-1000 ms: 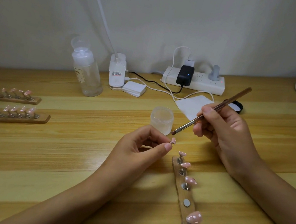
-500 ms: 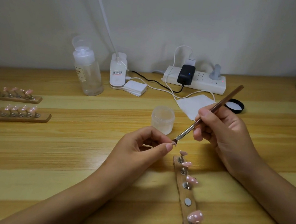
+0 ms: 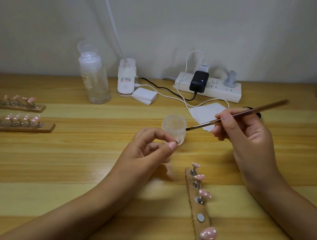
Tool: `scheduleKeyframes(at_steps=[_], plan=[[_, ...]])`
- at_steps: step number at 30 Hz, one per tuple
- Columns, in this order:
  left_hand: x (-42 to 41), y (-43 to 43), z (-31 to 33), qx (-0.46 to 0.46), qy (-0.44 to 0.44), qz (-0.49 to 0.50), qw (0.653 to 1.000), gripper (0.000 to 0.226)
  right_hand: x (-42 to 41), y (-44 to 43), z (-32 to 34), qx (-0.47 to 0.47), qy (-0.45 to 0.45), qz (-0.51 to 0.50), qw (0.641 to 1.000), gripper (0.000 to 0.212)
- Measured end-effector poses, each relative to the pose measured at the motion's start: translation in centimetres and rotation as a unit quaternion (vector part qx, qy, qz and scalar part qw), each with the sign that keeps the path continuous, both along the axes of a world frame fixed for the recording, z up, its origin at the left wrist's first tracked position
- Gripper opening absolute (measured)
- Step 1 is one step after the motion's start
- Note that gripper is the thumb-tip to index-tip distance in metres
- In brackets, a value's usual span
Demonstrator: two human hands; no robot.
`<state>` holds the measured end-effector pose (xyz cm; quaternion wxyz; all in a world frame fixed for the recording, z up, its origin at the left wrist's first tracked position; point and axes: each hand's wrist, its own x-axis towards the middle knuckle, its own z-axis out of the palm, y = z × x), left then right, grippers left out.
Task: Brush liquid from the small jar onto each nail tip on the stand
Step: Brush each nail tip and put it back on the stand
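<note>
Half a second back the brush (image 3: 234, 115) tip was touching the little nail tip (image 3: 177, 141) pinched in the left hand (image 3: 147, 152); now the right hand (image 3: 245, 139) has swung it up and left, bristles at the right rim of the small jar (image 3: 173, 129) in the middle of the frame. Her right fingers grip the brush handle like a pen. Left thumb and forefinger hold the pink tip just in front of the jar. Lower right, the wooden stand (image 3: 200, 212) lies on the table (image 3: 46, 165) carrying four tips, one bare magnet spot (image 3: 200, 217) between the third and the last. Two more stands (image 3: 19, 113) sit at the left edge
</note>
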<state>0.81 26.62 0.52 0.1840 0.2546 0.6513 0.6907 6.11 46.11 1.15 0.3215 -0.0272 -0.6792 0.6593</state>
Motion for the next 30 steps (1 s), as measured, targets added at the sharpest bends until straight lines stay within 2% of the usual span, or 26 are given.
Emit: scheduleKeyframes(at_steps=[4,9,13,18,21,26,30], plan=[[-0.5,0.0,-0.2,0.059,-0.054,0.000,0.997,0.004,0.1,-0.3,-0.2,0.070,0.015,-0.013,0.997,0.009],[-0.8,0.0,-0.5,0.090,-0.101,-0.039,0.990,0.005,0.3,-0.8,-0.2,0.156,0.041,-0.007,0.987,0.017],[-0.2,0.1,-0.1,0.075,-0.069,-0.042,0.994,0.005,0.4,-1.0,-0.2,0.175,0.043,0.002,0.984,0.017],[0.5,0.2,0.0,0.024,0.005,-0.071,0.997,0.008,0.3,-1.1,-0.4,0.227,0.012,0.004,0.974,0.010],[0.5,0.2,0.0,0.012,0.018,-0.075,0.997,0.007,0.2,-0.9,-0.5,0.256,-0.014,0.005,0.967,0.010],[0.4,0.2,-0.1,0.021,0.008,-0.059,0.998,0.007,0.0,-0.9,-0.7,0.238,-0.029,0.013,0.971,0.010],[0.3,0.2,-0.1,0.030,-0.012,-0.042,0.999,0.009,0.0,-0.6,-0.5,0.153,-0.016,0.003,0.988,0.010]])
